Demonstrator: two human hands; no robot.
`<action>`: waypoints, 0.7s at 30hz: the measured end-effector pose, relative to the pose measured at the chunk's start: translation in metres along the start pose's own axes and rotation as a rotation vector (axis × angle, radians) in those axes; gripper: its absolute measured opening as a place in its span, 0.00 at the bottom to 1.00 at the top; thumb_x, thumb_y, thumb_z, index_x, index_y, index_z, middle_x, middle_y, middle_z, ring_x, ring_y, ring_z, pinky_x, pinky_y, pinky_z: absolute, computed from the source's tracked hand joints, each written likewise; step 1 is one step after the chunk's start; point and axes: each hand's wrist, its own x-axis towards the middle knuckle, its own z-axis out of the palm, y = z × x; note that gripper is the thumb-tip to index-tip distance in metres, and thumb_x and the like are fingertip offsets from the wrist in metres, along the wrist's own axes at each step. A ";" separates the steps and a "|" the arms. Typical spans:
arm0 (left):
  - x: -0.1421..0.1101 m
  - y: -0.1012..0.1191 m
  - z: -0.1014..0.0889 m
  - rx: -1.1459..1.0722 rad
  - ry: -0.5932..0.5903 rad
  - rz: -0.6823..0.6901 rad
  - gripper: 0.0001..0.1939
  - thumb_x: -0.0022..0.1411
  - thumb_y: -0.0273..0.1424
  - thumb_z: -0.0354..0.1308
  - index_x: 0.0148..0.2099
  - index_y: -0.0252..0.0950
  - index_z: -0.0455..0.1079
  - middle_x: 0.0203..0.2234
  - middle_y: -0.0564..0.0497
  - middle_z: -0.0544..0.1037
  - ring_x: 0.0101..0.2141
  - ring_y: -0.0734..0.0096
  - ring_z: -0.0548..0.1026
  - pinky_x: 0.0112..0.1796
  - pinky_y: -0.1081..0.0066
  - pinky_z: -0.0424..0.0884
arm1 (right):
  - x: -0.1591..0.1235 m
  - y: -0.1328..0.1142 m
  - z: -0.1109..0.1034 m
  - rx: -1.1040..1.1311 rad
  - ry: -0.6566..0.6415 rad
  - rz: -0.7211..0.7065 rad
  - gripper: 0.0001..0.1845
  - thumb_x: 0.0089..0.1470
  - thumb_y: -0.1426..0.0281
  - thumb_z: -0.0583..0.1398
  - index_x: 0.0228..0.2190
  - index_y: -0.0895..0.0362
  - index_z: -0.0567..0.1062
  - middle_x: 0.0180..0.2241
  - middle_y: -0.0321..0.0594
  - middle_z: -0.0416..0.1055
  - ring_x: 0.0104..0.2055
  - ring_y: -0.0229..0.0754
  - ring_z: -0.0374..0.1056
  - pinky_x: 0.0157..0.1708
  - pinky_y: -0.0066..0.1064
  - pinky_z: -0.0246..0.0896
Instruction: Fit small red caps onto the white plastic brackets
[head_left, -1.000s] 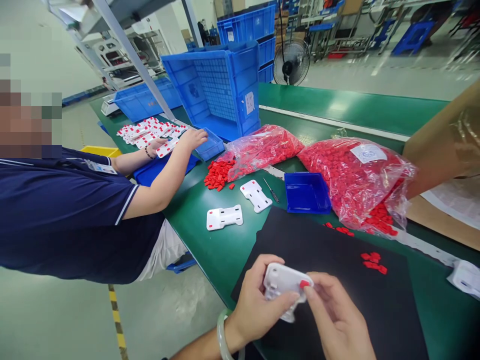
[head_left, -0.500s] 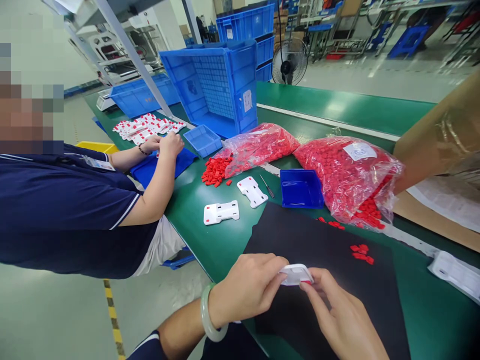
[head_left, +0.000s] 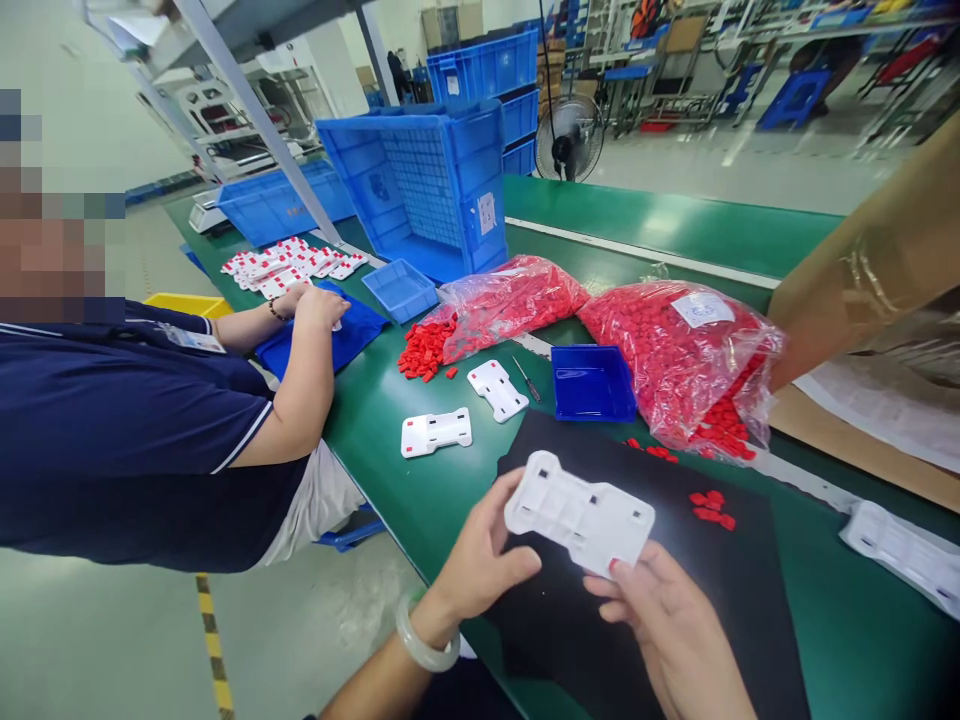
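Both my hands hold a white moulded plastic plate [head_left: 577, 515] with several small rectangular holes, its flat face turned up toward me. My left hand [head_left: 480, 550] grips its left edge from below. My right hand [head_left: 667, 630] pinches its lower right corner, where a small red piece [head_left: 613, 566] shows at my fingertips. Beneath the plate and my hands lies a black mat [head_left: 720, 610], with a few red pieces [head_left: 709, 508] on it to the right. Two similar white plates [head_left: 435, 432] [head_left: 496, 390] lie farther off on the green bench.
A co-worker's hands [head_left: 319, 310] rest on a blue cloth [head_left: 360, 335] beside stacked red-marked white plates [head_left: 289, 265]. Bags of red pieces [head_left: 675, 360] [head_left: 510, 305], a loose red pile [head_left: 425, 350], a screwdriver [head_left: 527, 378], blue trays [head_left: 592, 383] [head_left: 400, 290] and a tipped blue crate [head_left: 420, 190] stand ahead.
The white plate has turned from nearly edge-on to lying flat-faced toward me. My hands have spread apart along it. The co-worker's hands have shifted slightly on the blue cloth.
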 end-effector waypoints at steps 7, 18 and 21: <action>0.003 -0.005 0.038 -0.338 -0.017 0.046 0.23 0.65 0.35 0.56 0.61 0.40 0.61 0.51 0.43 0.75 0.47 0.59 0.76 0.47 0.59 0.73 | -0.012 0.004 0.008 0.038 -0.273 0.123 0.25 0.55 0.56 0.63 0.51 0.56 0.71 0.35 0.45 0.79 0.35 0.42 0.75 0.32 0.29 0.71; -0.008 0.027 0.041 -0.324 -0.202 -0.005 0.17 0.68 0.30 0.51 0.59 0.43 0.62 0.48 0.44 0.75 0.27 0.76 0.76 0.22 0.80 0.67 | -0.022 0.000 0.014 -0.108 -0.337 -0.059 0.18 0.61 0.57 0.57 0.48 0.54 0.71 0.28 0.39 0.74 0.28 0.38 0.70 0.22 0.24 0.66; -0.003 0.028 0.041 -0.397 -0.155 0.030 0.16 0.66 0.28 0.54 0.55 0.41 0.65 0.42 0.48 0.76 0.43 0.64 0.77 0.36 0.72 0.74 | -0.024 0.002 0.013 -0.080 -0.346 -0.021 0.19 0.61 0.57 0.57 0.48 0.55 0.71 0.28 0.40 0.75 0.29 0.38 0.71 0.26 0.26 0.68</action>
